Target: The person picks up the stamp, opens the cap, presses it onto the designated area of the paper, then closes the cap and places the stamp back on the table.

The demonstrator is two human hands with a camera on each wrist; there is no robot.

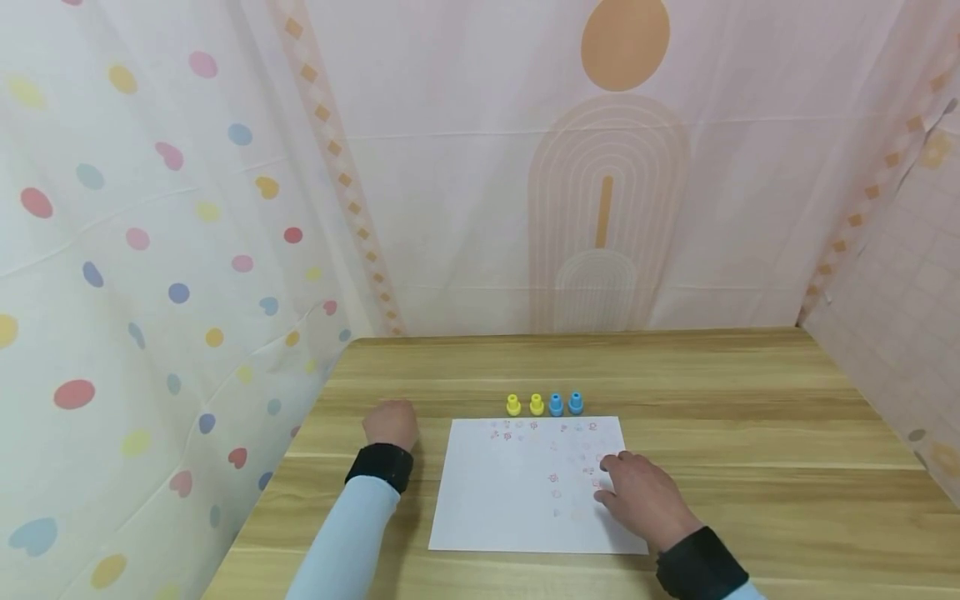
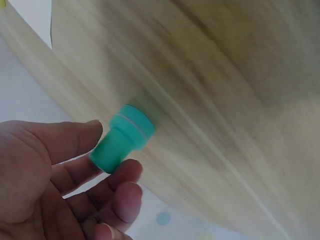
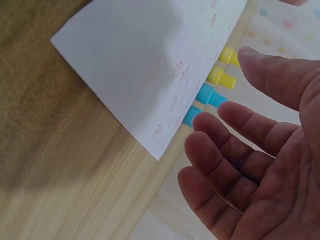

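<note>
My left hand (image 1: 392,423) is just above the table, left of a white sheet of paper (image 1: 487,500). Its thumb and index finger pinch a green stamp (image 2: 122,137), seen in the left wrist view; the head view hides the stamp behind the hand. Over the right side of the paper hovers my right hand (image 1: 647,497), its fingers loosely bent and holding nothing. Small faint red and pink prints mark the sheet's top and right half. Along its far edge stand two yellow stamps (image 1: 537,405) and two blue stamps (image 1: 556,406) in a row.
The wooden table (image 1: 780,450) extends on both sides of the paper. A patterned cloth (image 1: 450,208) hangs behind it, and a dotted cloth (image 1: 150,333) hangs along the left side. Black bands (image 1: 701,562) circle both wrists.
</note>
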